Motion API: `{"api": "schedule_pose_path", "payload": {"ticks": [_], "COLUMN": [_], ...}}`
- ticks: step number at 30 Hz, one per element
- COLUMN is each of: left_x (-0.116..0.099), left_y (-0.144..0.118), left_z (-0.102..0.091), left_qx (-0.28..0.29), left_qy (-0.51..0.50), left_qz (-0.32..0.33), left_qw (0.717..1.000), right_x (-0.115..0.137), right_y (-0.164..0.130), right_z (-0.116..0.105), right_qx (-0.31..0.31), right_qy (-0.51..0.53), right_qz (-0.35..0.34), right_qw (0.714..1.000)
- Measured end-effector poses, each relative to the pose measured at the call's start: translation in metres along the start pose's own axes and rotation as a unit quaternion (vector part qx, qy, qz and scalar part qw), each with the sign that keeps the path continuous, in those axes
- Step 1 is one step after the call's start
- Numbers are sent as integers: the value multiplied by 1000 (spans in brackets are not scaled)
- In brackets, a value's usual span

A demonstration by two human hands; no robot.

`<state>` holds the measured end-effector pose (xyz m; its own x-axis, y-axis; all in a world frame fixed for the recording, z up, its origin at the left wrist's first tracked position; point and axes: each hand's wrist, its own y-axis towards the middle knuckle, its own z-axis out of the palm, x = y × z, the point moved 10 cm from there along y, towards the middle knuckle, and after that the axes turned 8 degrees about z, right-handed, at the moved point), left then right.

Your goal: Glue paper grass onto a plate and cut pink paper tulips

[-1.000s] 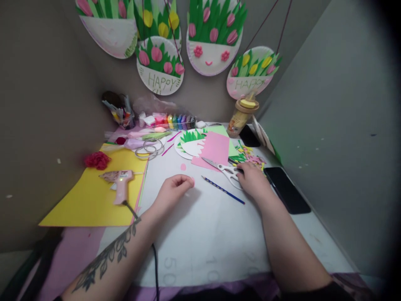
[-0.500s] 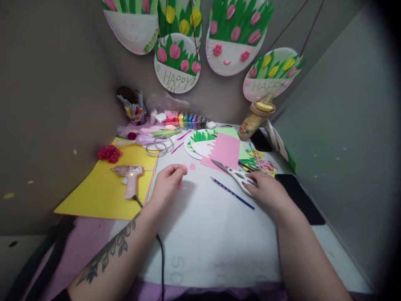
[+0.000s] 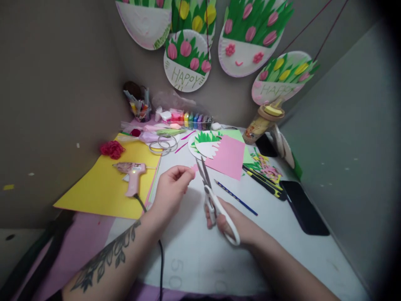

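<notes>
Between thumb and fingers my left hand (image 3: 173,186) pinches a small pink paper piece (image 3: 194,169). My right hand (image 3: 230,219) grips the white-handled scissors (image 3: 223,213), their blades slightly apart and pointing away from me, beside the pink piece. I cannot tell whether the blades touch it. Just beyond the blades lies a pink paper sheet (image 3: 228,156) with a jagged left edge. It partly covers a white paper plate (image 3: 205,149) with green paper grass. A dark blue pencil (image 3: 236,197) rests on the table to the right of the scissors.
On the left, a pink glue gun (image 3: 134,177) lies on yellow paper (image 3: 94,188), its black cord running toward me. Two metal rings (image 3: 163,144) sit behind. At right are yellow-black cutters (image 3: 263,182), a phone (image 3: 303,207), paper scraps (image 3: 266,165) and a tumbler (image 3: 262,123).
My right hand has lifted the scissors off the table and brought them left to the pink piece, with the blades opened. My left hand still pinches its piece.
</notes>
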<state>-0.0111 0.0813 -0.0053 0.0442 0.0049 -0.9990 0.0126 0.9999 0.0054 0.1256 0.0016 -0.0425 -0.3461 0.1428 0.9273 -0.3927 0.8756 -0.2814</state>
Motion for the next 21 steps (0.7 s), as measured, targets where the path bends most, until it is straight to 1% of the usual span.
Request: {"api": "schedule_pose_path", "payload": {"ticks": [3, 7, 15, 21], "left_x": [-3, -4, 3, 7], "left_y": [-2, -2, -2, -2], "left_z": [3, 4, 3, 4], "left_qx": [11, 12, 5, 3], "left_qy": [9, 13, 18, 13], "left_qz": [1, 4, 1, -4], "left_qw": [1000, 1000, 1000, 1000], "right_x": [0, 2, -6, -8], "right_y": [-1, -1, 4, 5], "right_z": [7, 10, 8, 8], "right_qx": [11, 16, -20, -26], "right_qy": [-18, -7, -10, 0], "right_qz": [17, 16, 50, 71], "right_qw": [1000, 1000, 998, 997]}}
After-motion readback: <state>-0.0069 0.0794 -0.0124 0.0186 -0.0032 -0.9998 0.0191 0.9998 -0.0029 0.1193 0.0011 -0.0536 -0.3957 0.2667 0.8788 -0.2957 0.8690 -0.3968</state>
